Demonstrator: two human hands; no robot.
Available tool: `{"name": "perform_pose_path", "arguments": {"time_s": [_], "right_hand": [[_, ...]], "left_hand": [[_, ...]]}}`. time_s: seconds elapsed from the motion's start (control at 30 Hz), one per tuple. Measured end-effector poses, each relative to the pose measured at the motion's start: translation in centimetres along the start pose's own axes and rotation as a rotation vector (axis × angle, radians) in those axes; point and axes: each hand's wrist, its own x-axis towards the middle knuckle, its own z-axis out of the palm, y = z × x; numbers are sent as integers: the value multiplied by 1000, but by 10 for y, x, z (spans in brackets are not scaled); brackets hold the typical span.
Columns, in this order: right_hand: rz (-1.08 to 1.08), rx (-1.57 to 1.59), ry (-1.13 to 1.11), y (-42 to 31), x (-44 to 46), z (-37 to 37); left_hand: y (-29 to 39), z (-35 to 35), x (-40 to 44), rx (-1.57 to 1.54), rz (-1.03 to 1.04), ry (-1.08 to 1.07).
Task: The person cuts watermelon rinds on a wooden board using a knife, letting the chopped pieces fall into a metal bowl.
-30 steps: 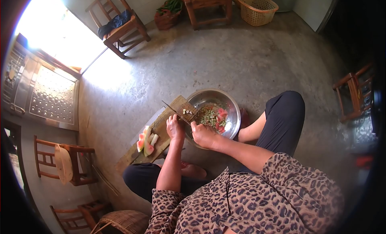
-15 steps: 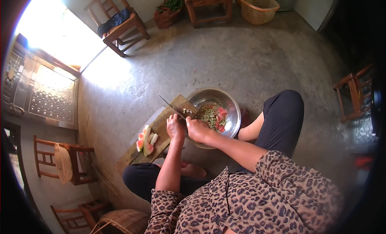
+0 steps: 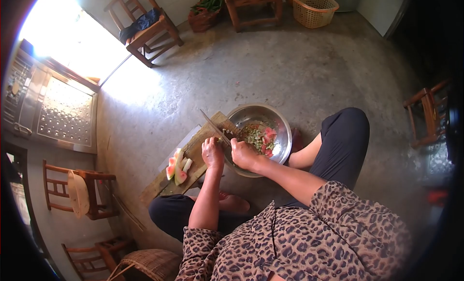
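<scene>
My right hand (image 3: pixel 245 154) is closed around the handle end of a knife (image 3: pixel 211 120), whose long blade points up and left across the far end of a wooden board (image 3: pixel 194 144). Beside it, my left hand (image 3: pixel 212 153) rests on the board with its fingers bent together; whatever lies under them is hidden. Pieces of watermelon rind (image 3: pixel 180 167) with pink flesh lie on the board, left of my left hand. A metal bowl (image 3: pixel 284 131) sits against the board's right side, holding small pale-green cubes (image 3: pixel 252 137) and red watermelon flesh (image 3: pixel 268 135).
My bent legs (image 3: pixel 343 141) flank the bowl and board. Wooden chairs (image 3: pixel 145 34) stand around the concrete floor (image 3: pixel 299 68). A yellow plastic basket (image 3: pixel 314 10) and a red bag of greens (image 3: pixel 205 13) are at the far wall. A wicker basket (image 3: pixel 152 261) is at lower left.
The knife has shifted right and tilted, showing more of its blade, as my right hand moved slightly right. Pale pieces visible at the board's far end before no longer show there.
</scene>
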Motion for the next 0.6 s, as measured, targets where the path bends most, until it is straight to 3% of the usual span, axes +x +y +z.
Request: {"name": "perform_pose_path", "arguments": {"time_s": [0.6], "right_hand": [[39,-180,-245,-31,-14,-24]], "left_hand": [[0,3,3,99,2,-45]]}}
